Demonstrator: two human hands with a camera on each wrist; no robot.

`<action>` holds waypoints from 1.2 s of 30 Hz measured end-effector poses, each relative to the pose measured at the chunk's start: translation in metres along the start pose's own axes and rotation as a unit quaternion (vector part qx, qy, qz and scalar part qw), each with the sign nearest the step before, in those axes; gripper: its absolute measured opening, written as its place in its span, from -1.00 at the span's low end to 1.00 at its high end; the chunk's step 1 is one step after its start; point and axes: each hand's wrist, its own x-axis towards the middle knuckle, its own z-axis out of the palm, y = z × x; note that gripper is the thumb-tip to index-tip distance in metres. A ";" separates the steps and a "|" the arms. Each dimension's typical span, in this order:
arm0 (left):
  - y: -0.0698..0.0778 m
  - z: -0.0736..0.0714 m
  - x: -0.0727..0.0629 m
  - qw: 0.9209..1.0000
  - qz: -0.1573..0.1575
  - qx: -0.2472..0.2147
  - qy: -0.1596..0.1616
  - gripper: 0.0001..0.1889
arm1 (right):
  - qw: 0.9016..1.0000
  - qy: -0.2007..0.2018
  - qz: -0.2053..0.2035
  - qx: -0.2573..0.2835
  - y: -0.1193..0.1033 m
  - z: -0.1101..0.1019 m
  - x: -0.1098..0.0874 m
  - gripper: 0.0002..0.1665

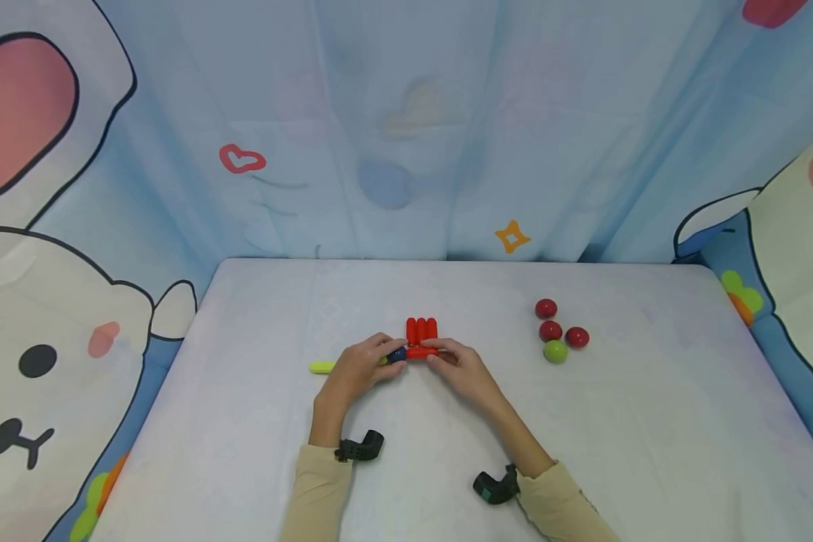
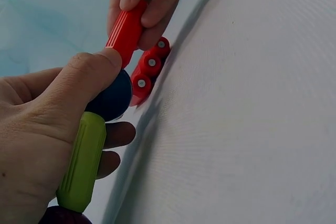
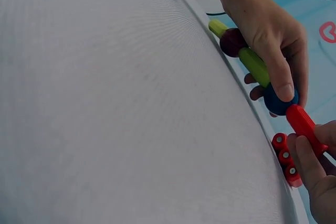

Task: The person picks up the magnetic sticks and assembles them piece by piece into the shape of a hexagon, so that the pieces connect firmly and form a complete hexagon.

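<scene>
My left hand (image 1: 364, 366) grips a dark blue ball (image 2: 113, 97) in a chain of magnetic pieces. From that ball a yellow-green rod (image 2: 83, 162) runs back under the palm to a dark red ball (image 3: 232, 42), and another yellow-green rod (image 1: 321, 367) sticks out beyond it. My right hand (image 1: 470, 374) pinches a red rod (image 3: 305, 128), whose near end meets the blue ball. Just behind the hands, three red rods (image 1: 421, 330) lie side by side, their round metal ends showing in the wrist views.
On the right of the white table (image 1: 650, 421) sit three red balls (image 1: 577, 337) and a green ball (image 1: 555, 351), close together. A light blue printed curtain (image 1: 406, 90) hangs behind the table's far edge. Each wrist wears a black camera (image 1: 496, 488).
</scene>
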 end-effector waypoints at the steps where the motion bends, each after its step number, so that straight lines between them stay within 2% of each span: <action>1: 0.000 0.000 0.000 1.000 -0.002 0.000 -0.002 -0.58 | 1.000 -0.001 -0.001 0.000 0.000 0.000 0.000 -0.60; 6: -0.003 0.000 0.000 1.000 -0.029 -0.010 -0.002 -0.66 | 1.000 -0.003 0.005 0.023 0.000 -0.001 0.000 -0.60; 12: -0.004 -0.004 -0.003 0.997 -0.071 -0.025 -0.001 -0.68 | 0.999 0.004 0.032 0.036 0.000 -0.001 0.000 -0.60; 18: -0.004 -0.007 -0.005 0.997 -0.083 -0.011 -0.004 -0.63 | 0.999 0.009 0.037 0.031 0.002 -0.001 0.000 -0.61; 27: -0.007 -0.007 -0.005 0.995 -0.082 0.045 0.024 -0.65 | 0.998 0.013 0.046 0.028 0.003 -0.004 0.001 -0.63; 36: -0.012 -0.005 -0.006 0.992 -0.114 0.054 0.015 -0.62 | 0.998 0.010 0.048 0.031 0.005 -0.008 0.004 -0.64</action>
